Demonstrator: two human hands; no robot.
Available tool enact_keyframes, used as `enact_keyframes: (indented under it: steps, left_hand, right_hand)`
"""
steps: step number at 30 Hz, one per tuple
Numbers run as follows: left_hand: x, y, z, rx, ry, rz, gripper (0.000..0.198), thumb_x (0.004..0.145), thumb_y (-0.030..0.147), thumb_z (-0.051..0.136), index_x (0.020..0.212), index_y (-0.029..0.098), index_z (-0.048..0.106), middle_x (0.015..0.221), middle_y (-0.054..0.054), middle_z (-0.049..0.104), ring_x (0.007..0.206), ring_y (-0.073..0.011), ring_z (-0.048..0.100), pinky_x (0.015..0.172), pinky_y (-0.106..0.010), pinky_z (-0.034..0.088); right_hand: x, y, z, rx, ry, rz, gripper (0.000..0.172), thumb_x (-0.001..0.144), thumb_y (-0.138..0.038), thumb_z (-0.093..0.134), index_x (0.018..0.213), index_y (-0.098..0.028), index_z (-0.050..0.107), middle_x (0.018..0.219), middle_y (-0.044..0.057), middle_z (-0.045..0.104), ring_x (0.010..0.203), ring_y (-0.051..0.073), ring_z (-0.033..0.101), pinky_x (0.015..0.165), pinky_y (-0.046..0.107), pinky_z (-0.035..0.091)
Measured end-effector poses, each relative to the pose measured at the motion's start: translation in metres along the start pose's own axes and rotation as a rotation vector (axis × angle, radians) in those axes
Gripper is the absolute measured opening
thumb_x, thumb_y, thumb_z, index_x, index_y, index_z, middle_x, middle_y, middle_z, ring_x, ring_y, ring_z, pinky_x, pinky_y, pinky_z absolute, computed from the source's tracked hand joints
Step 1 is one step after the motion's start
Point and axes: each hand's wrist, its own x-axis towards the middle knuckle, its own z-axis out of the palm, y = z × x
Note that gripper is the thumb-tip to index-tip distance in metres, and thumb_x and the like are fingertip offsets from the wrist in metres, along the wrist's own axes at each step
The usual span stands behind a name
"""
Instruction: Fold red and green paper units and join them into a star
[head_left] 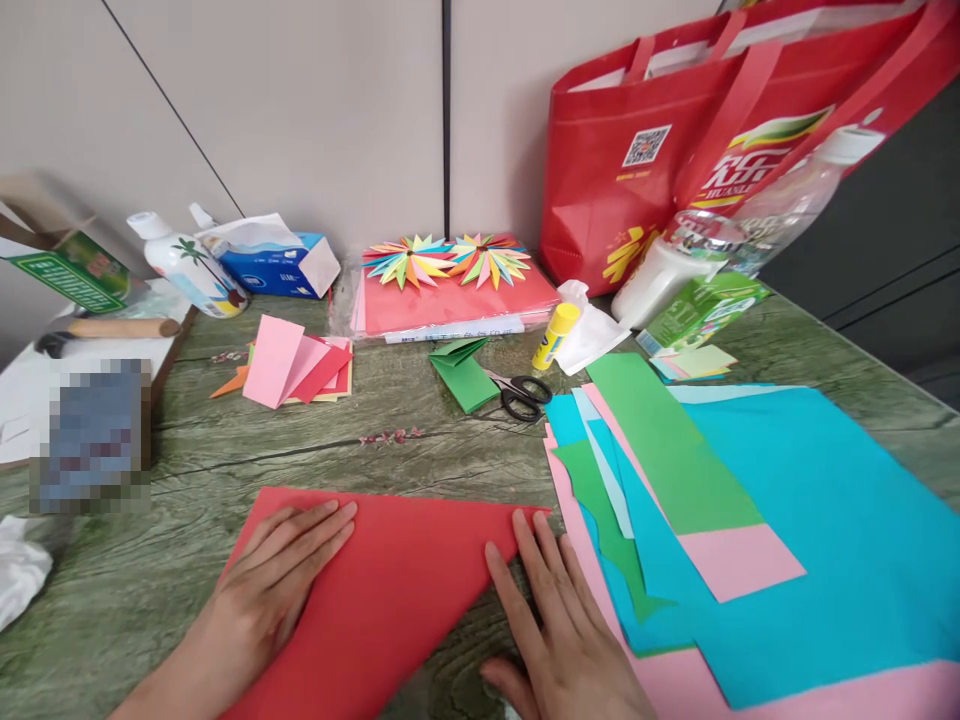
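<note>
A large sheet of red paper (405, 570) lies on the green marbled table, with a slanting edge running down its right side. My left hand (270, 575) rests flat on its left part, fingers stretched out together. At the right corner, my right hand (551, 620) has its fingers spread, with fingertips touching the paper's edge. Neither hand grips anything. Beyond the paper lie black-handled scissors (525, 392) beside a folded green paper piece (463, 375). A yellow glue stick (556, 337) stands behind the scissors.
Blue, pink and green paper sheets (825, 500) cover the right side. Folded pink and red pieces (289, 365) lie at the left. Behind are a paper pack (465, 300) bearing two colourful paper stars, a tissue pack (274, 265), a white bottle (184, 265) and a red bag (600, 200).
</note>
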Motion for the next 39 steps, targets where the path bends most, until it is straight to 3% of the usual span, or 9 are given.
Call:
enact_keyframes:
  steps: [10,16,27,39]
  left_hand:
    - [0.0001,0.0024,-0.0016,0.000,0.023,0.007,0.047,0.090,0.018,0.035,0.135,0.030,0.031,0.125,-0.001,0.055,0.119,-0.0195,0.045,0.096,-0.039,0.037]
    - [0.0010,0.0036,-0.0029,-0.008,0.039,-0.002,0.046,0.090,0.020,0.033,0.134,0.032,0.032,0.123,0.000,0.057,0.116,-0.0190,0.048,0.095,-0.037,0.039]
    - [0.0007,0.0058,-0.0039,0.002,0.040,0.004,0.046,0.089,0.016,0.035,0.134,0.029,0.034,0.123,0.000,0.057,0.116,-0.0182,0.048,0.097,-0.037,0.038]
    - [-0.0013,0.0053,-0.0027,-0.015,0.047,-0.010,0.047,0.091,0.017,0.033,0.135,0.030,0.030,0.125,-0.001,0.056,0.117,-0.0188,0.047,0.095,-0.036,0.041]
  right_hand:
    - [0.0013,0.0023,-0.0010,0.003,-0.004,0.009,0.067,0.078,-0.039,0.055,0.135,-0.014,0.032,0.141,0.017,0.030,0.128,0.037,0.026,0.088,0.048,0.044]
    - [0.0011,-0.0004,0.0004,-0.026,0.033,0.029,0.066,0.077,-0.039,0.053,0.129,-0.001,0.037,0.135,0.021,0.038,0.128,0.035,0.028,0.091,0.046,0.042]
    - [0.0002,0.0077,0.0002,-0.086,0.024,-0.068,0.067,0.078,-0.039,0.051,0.131,-0.001,0.034,0.135,0.020,0.039,0.128,0.034,0.028,0.089,0.044,0.044]
    - [0.0038,0.0014,0.0001,-0.088,0.078,-0.010,0.061,0.080,-0.038,0.046,0.130,-0.004,0.037,0.132,0.018,0.044,0.125,0.033,0.033,0.089,0.046,0.042]
